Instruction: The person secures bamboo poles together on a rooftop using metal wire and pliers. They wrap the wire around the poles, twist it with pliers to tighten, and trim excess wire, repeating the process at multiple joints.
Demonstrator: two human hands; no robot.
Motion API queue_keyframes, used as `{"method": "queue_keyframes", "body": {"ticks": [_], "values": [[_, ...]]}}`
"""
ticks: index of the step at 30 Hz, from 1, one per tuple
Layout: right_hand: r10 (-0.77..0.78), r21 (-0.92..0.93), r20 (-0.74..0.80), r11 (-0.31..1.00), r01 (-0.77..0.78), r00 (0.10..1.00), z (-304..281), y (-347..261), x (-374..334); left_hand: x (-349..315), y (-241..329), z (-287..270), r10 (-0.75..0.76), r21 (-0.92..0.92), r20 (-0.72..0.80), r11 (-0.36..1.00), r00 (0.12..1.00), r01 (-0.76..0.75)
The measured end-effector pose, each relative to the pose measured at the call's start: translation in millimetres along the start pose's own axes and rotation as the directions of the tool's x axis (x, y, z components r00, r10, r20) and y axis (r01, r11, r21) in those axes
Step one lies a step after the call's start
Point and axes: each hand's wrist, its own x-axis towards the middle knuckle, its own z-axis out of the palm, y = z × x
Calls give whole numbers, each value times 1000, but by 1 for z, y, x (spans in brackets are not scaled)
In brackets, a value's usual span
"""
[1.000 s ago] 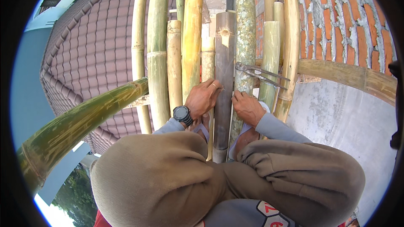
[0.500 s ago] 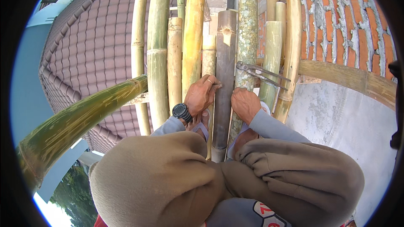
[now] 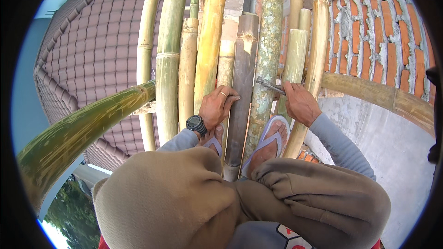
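My left hand [image 3: 216, 107], with a ring and a black wristwatch [image 3: 195, 123], rests against the left edge of the dark brown bamboo pole [image 3: 242, 78]. Its thumb and fingertips are pinched together there; whatever they hold is too small to name. My right hand [image 3: 301, 104] is closed around the handles of a pair of metal pincers [image 3: 271, 86]. The pincers lie across the lichen-spotted pole [image 3: 269, 32], their jaws toward the dark pole. Between the hands, the dark pole runs lengthwise away from me.
My feet in flip-flops [image 3: 271, 139] stand on the poles. More bamboo poles [image 3: 167, 64] lie side by side with gaps between them. A thick green bamboo [image 3: 87, 119] slants in at left above a tiled roof [image 3: 97, 36]. A brick wall [image 3: 369, 36] rises at right beside a crosswise bamboo [image 3: 378, 92].
My right hand has moved right, away from the dark pole's edge, and taken hold of the pincers' handles. My left hand stays at the dark pole. The view has shifted slightly.
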Motion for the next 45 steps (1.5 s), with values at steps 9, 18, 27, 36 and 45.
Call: {"method": "queue_keyframes", "body": {"ticks": [9,18,27,36,45], "values": [[-88,-67,374,990,121,923,-28,-50,-29,0,-3,3,-8,17,-22,1000,1000,9],[78,-261,672,955,138,736,-50,-94,7,0,-5,3,-7,31,8,999,1000,7],[-138,-158,746,914,374,652,-34,-98,40,0,-9,5,5,18,-17,1000,1000,-4],[-185,-95,712,930,354,677,-24,-91,38,0,-9,6,35,18,-53,999,998,-34],[-130,-63,603,976,209,787,-44,-86,5,3,-4,3,-3,-37,-3,999,1000,2]]}}
